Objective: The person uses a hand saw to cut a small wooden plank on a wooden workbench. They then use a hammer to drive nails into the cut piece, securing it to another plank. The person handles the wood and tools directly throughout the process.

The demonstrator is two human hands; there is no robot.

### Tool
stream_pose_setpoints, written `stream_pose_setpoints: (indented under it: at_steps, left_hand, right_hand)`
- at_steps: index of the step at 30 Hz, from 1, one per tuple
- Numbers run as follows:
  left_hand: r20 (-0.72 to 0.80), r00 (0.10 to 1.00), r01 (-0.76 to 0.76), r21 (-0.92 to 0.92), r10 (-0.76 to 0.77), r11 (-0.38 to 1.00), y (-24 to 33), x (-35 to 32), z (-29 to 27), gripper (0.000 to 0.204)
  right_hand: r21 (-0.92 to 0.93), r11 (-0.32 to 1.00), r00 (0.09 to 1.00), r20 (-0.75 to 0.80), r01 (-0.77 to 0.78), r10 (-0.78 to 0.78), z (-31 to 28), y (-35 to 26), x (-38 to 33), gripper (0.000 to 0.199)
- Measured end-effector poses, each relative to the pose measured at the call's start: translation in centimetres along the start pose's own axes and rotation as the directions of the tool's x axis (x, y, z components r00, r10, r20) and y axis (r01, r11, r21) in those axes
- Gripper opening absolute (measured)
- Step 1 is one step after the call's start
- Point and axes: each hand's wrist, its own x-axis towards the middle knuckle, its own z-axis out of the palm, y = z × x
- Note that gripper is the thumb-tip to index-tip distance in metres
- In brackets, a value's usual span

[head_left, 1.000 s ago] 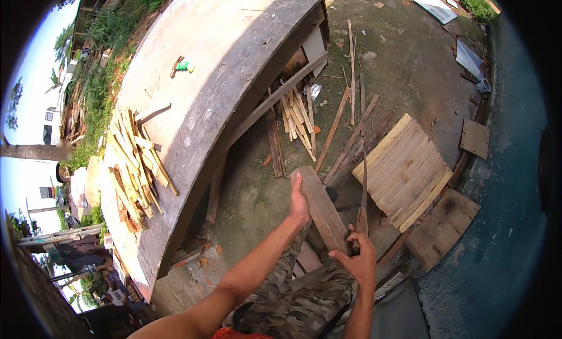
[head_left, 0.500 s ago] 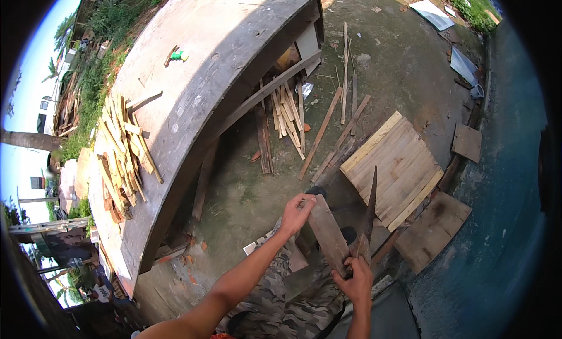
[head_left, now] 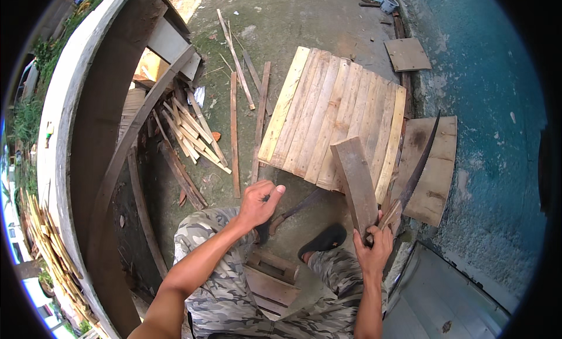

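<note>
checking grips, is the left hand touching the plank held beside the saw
No, the left hand is apart from the plank, held in the right hand.

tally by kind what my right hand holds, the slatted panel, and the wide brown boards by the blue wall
saw: 1
plank: 1
slatted panel: 1
wide brown boards: 2
total: 5

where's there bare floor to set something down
Concrete floor beyond the slatted panel, between the thin sticks and the blue wall, looks barest. It is crowded beside the table, where pale sticks pile up, and around the right hand, which holds a board and saw.
</note>
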Motion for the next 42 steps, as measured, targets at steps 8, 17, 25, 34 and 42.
stream_pose_setpoints:
  at_steps: [8, 17, 25, 34, 42]
  left_hand:
    - [0.098, 0.978, -0.167, -0.156, 0.184, 0.974, -1.9, 0.7, 5.3, 0.016]
    - [0.346, 0.932, 0.108, -0.548, 0.108, 0.829, 1.8, -1.7, 7.6, 0.07]
    - [0.037, 0.999, 0.039, -0.74, -0.017, 0.672, 4.3, -3.5, 7.4, 0.053]
    - [-0.044, 0.97, 0.118, -0.777, -0.239, 0.618, 4.9, 0.0, 4.2, 0.053]
    - [0.344, 0.82, 0.497, -0.824, -0.457, 0.273, 7.5, -0.7, 4.9, 0.054]
  right_hand:
    - [-0.166, 0.985, 0.997, -0.059, -0.057, 0.048, 1.5, 3.0, 0.5, 0.038]
    - [-0.071, 0.989, 0.978, -0.153, 0.129, -0.138, 1.5, -1.8, -3.5, 0.037]
    - [0.25, 0.937, 0.941, -0.292, 0.245, -0.169, 3.1, -4.0, -6.1, 0.032]
    - [0.364, 0.915, 0.928, -0.253, -0.172, 0.275, 0.8, 1.8, -4.1, 0.021]
    - [0.383, 0.815, 0.891, 0.053, -0.435, 0.451, 2.7, 2.5, -4.4, 0.028]
